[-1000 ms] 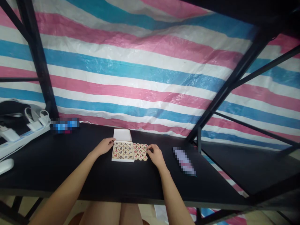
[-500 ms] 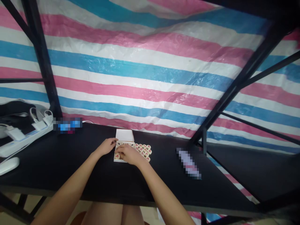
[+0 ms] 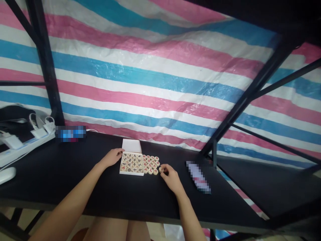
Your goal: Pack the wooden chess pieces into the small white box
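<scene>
A shallow white box [image 3: 131,173] on the black table [image 3: 75,180] holds rows of round pale game pieces with red and black marks. More such pieces [image 3: 150,162] lie in rows on the table just right of the box. My left hand [image 3: 112,157] rests against the box's left edge, fingers curled on it. My right hand [image 3: 170,176] is to the right of the loose rows, its fingertips pinched on one round piece [image 3: 161,169].
The box lid [image 3: 131,146] stands behind the box. A blurred flat object [image 3: 198,176] lies to the right. A white power strip with plugs [image 3: 22,143] and a white mouse [image 3: 7,174] are at the far left. Black frame bars cross in front of a striped tarp.
My right hand went from the loose rows over the box half a second ago, then came back right of the rows, now pinching one piece. My left hand stayed at the box.
</scene>
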The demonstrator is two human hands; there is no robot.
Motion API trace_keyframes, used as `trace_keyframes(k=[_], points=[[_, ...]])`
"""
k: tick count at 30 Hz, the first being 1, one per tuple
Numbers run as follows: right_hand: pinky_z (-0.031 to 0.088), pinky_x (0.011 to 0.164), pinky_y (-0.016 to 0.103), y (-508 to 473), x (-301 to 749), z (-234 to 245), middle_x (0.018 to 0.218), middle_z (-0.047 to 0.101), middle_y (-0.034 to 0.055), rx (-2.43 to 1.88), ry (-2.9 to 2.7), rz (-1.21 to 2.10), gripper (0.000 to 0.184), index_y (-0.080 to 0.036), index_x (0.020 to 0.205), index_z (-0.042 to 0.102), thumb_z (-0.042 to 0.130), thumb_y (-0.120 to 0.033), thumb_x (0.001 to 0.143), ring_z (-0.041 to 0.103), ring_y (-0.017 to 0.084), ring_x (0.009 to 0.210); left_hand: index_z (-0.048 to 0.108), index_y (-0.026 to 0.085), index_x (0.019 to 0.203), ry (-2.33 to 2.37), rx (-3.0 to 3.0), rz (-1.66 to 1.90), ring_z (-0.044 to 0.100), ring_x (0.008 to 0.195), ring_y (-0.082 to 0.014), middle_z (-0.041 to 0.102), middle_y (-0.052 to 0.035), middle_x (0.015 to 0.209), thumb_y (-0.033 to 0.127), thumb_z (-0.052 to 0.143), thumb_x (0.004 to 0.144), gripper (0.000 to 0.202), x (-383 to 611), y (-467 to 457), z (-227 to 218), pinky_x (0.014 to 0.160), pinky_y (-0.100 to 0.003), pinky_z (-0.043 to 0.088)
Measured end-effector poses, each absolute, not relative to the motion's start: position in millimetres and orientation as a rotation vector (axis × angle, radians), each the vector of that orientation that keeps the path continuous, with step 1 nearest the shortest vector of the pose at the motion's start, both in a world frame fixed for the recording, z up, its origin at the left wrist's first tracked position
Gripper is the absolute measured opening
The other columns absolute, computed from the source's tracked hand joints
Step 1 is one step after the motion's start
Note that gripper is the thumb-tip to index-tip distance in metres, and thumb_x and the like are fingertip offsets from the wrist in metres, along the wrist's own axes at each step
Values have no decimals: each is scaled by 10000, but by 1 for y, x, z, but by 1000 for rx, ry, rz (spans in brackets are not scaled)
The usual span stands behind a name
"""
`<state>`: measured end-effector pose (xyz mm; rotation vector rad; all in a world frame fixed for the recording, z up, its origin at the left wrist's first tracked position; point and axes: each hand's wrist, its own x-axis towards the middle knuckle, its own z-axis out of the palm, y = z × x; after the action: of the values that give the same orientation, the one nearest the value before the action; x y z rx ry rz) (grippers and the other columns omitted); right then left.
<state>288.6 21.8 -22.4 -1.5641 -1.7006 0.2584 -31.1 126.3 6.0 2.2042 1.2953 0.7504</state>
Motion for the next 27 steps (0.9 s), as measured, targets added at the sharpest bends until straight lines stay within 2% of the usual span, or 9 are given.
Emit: trace_keyframes(k=[3, 7, 16, 19, 22, 24, 27], points=[[482, 725, 327, 23, 284, -29, 827, 608, 30, -1548, -1710, 250, 122, -213, 811, 586, 500, -214, 725, 596, 187, 732, 655, 182, 1093, 1296, 2208, 752, 642, 763, -195, 721, -58, 881, 256, 435, 827, 352, -32, 124, 8, 706, -253, 445], [488, 728, 335, 23, 281, -29, 871, 600, 43, -1524, -1702, 255, 114, -214, 827, 577, 498, -240, 748, 604, 192, 750, 657, 171, 1084, 1295, 2219, 749, 643, 748, -197, 721, -59, 856, 270, 427, 827, 358, -32, 124, 8, 691, -253, 447], [502, 737, 344, 23, 286, -32, 917, 597, 53, -1531, -1707, 265, 159, -205, 872, 585, 467, -191, 767, 614, 194, 772, 649, 157, 1097, 1288, 2221, 750, 631, 751, -202, 707, -73, 868, 266, 428, 821, 370, -32, 129, 4, 717, -269, 444], [483, 826, 371, 24, 287, -32, 986, 606, 71, -1520, -1776, 151, 238, -199, 942, 610, 440, -151, 782, 597, 212, 893, 651, 166, 1096, 1287, 2221, 753, 630, 749, -199, 708, -68, 873, 271, 430, 820, 369, -33, 129, 3, 714, -266, 443], [434, 931, 396, 27, 289, -34, 1131, 592, 87, -1494, -1879, 24, 408, -191, 1067, 603, 370, -47, 764, 539, 217, 1052, 654, 179, 1088, 1286, 2220, 753, 631, 742, -193, 712, -57, 864, 280, 432, 821, 361, -33, 128, 3, 703, -257, 443], [426, 948, 393, 29, 289, -37, 1179, 588, 78, -1499, -1937, 13, 475, -193, 1115, 596, 345, -11, 755, 524, 212, 1082, 655, 181, 1086, 1290, 2219, 752, 632, 738, -193, 714, -57, 862, 283, 432, 822, 360, -32, 128, 4, 699, -256, 444], [435, 938, 393, 32, 288, -40, 1181, 601, 69, -1528, -1975, 29, 467, -204, 1122, 605, 359, -20, 771, 537, 214, 1068, 654, 176, 1089, 1294, 2219, 748, 637, 744, -199, 716, -60, 864, 285, 431, 822, 364, -32, 127, 5, 706, -259, 446]])
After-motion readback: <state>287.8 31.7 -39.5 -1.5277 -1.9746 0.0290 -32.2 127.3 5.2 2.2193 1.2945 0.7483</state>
